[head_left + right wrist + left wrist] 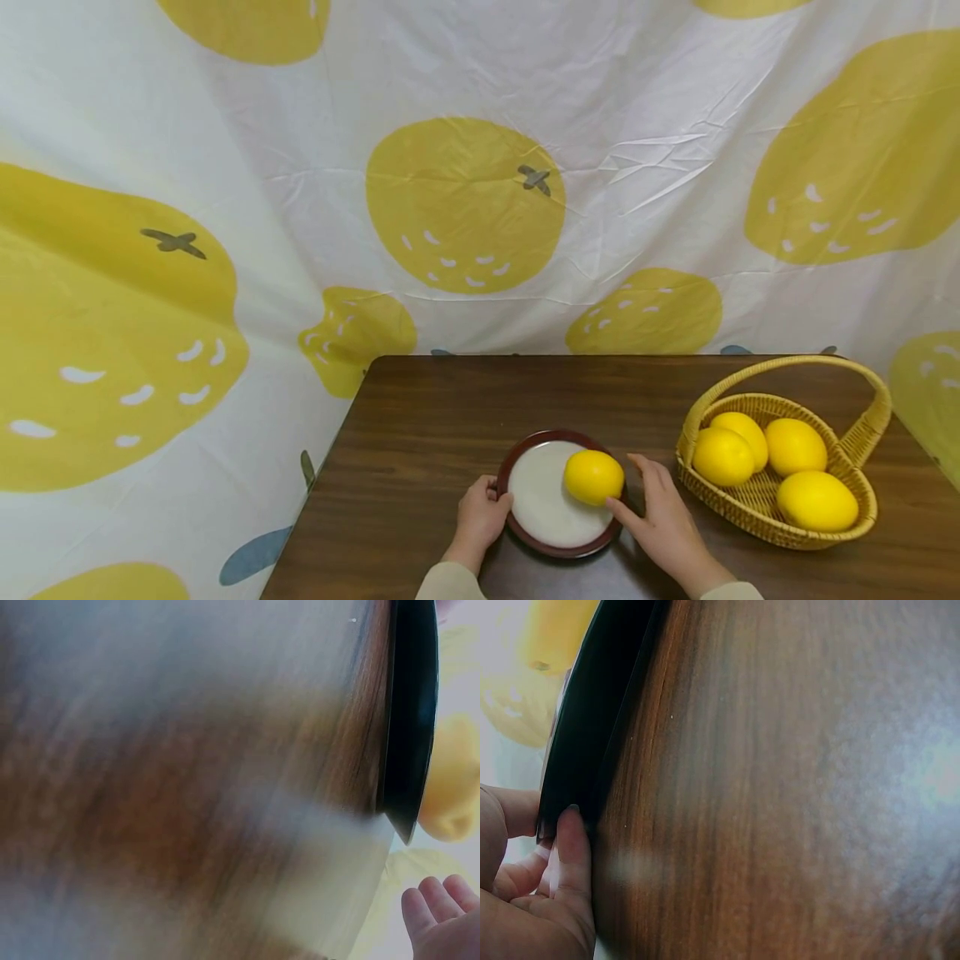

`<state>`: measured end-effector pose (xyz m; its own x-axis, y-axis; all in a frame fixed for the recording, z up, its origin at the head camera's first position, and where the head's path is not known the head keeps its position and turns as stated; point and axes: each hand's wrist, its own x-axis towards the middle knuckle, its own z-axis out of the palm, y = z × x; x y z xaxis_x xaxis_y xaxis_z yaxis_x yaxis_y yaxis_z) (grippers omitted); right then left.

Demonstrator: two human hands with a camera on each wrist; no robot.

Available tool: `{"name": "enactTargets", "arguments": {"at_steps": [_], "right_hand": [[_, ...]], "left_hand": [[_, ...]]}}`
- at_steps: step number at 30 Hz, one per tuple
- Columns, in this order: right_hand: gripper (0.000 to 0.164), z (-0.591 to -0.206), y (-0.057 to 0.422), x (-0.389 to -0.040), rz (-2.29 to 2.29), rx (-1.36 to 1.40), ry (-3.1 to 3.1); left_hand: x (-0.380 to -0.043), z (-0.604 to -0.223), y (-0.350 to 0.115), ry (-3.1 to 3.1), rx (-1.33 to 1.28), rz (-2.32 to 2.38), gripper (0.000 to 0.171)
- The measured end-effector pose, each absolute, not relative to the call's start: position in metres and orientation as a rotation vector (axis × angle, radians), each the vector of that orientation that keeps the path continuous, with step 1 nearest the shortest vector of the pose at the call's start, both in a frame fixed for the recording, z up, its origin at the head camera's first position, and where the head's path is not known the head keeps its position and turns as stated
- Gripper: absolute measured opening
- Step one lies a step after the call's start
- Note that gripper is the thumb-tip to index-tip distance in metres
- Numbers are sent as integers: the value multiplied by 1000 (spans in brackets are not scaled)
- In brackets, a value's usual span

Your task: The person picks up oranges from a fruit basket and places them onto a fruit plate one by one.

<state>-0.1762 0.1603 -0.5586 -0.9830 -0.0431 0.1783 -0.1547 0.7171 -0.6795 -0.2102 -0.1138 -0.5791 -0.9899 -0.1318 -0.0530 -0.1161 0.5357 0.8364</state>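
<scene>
A round plate with a white middle and dark red-brown rim stands on the wooden table. My left hand pinches its left rim, thumb on top and fingers underneath; in the left wrist view the fingers reach below the plate's dark underside. One yellow lemon lies on the right part of the plate. Beside it is my right hand, fingers spread and fairly straight, thumb tip right at the lemon's lower edge. In the right wrist view the fingers show with nothing in their grasp.
To the right stands a wicker basket with a tall arched handle, several lemons inside. Behind the dark wooden table hangs a white cloth printed with big yellow lemons.
</scene>
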Motion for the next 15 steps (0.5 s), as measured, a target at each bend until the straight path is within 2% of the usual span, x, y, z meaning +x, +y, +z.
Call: {"name": "enactTargets", "arguments": {"at_steps": [15], "right_hand": [[72,-554,163,-171,1090,184,-2722]], "left_hand": [[-210,-576,-113,-2754,238,-1494,23]]}}
